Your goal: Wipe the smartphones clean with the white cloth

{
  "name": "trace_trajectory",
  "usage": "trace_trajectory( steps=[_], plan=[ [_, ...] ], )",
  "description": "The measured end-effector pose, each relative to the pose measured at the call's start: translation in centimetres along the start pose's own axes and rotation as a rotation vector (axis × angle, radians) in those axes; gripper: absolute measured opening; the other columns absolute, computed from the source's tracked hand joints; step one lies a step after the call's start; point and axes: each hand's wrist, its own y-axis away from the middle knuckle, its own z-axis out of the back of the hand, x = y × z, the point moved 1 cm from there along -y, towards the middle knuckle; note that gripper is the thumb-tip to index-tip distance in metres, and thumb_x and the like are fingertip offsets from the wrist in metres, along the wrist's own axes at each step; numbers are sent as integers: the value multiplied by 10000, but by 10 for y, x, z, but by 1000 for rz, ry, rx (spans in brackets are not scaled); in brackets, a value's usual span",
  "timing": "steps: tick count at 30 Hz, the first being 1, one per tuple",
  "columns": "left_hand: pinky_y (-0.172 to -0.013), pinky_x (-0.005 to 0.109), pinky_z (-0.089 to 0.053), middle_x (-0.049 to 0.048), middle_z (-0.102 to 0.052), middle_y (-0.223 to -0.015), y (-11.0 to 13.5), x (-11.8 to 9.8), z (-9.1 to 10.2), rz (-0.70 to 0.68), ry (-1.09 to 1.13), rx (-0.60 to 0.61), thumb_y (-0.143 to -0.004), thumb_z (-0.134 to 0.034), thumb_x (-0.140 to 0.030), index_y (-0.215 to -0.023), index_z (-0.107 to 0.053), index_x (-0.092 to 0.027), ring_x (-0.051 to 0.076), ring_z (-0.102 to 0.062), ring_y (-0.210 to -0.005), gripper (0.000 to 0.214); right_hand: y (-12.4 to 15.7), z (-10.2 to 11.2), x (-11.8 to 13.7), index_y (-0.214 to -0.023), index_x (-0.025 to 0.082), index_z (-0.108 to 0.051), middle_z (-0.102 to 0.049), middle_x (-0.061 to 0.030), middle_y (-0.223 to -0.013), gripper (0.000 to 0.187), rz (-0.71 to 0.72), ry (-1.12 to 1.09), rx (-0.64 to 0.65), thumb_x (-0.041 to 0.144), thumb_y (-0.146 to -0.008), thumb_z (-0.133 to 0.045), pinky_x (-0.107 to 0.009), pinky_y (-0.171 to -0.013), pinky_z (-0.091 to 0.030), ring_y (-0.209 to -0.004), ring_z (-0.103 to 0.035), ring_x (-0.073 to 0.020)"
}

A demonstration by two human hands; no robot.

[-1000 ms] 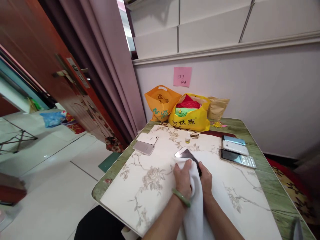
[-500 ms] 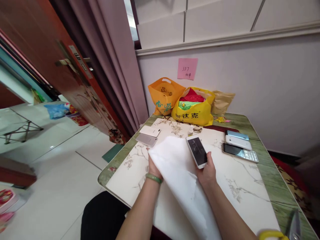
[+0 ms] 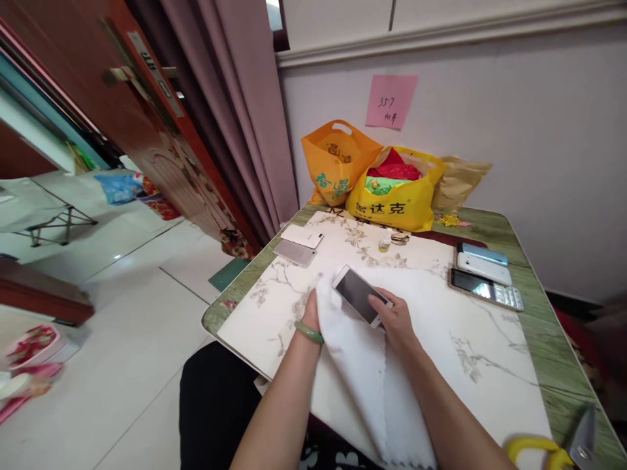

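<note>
In the head view, the white phone (image 3: 356,291) lay aslant at the centre of the frame, dark screen up, its long axis running from upper left to lower right. My right hand (image 3: 400,318) gripped its lower right end, thumb over the screen's edge. I had the white cloth (image 3: 355,359) draped over my left hand (image 3: 312,314), which hid those fingers, so I cannot tell how they were set. The phone's far end was over the cloth, above the surface (image 3: 537,320). Half a second earlier, the phone had pointed more steeply up the frame, to the right of the cloth's raised part; since then I had swung its top leftward.
</note>
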Motion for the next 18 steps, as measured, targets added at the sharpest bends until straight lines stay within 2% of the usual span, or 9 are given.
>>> trace_trajectory(
  steps=[4,9,14,18],
  plan=[
    [-694,290,-510,20,-691,-738,5,2,-6,72,23,108,-596,-799,-353,-865,-645,-157,167,-652,-667,367,-1,2,4,-1042,155,-717,-723,-64,-946,400,99,181,189,419,-742,-690,-315,-716,-509,-838,-643,-234],
    [-631,298,-512,53,-704,-748,1,-10,-17,68,-33,138,-525,-858,-339,-881,-648,-119,167,-641,-623,468,-3,4,10,-1025,168,-705,-709,-24,-902,307,141,275,297,312,-779,-592,-304,-756,-486,-830,-627,-211],
    [-573,263,-484,35,-682,-660,-5,-16,-22,1,-145,159,-519,-858,-374,-767,-660,-105,138,-592,-555,416,-1,-1,11,-958,168,-708,-681,-2,-820,255,167,371,302,292,-789,-563,-257,-666,-456,-742,-592,-179],
    [-467,223,-395,-6,-605,-537,-8,-11,-19,-49,-253,16,-593,-804,-454,-661,-609,-124,103,-509,-466,390,-1,-4,10,-870,173,-722,-654,3,-735,264,164,401,242,393,-820,-584,-239,-592,-429,-659,-555,-155]
  ],
)
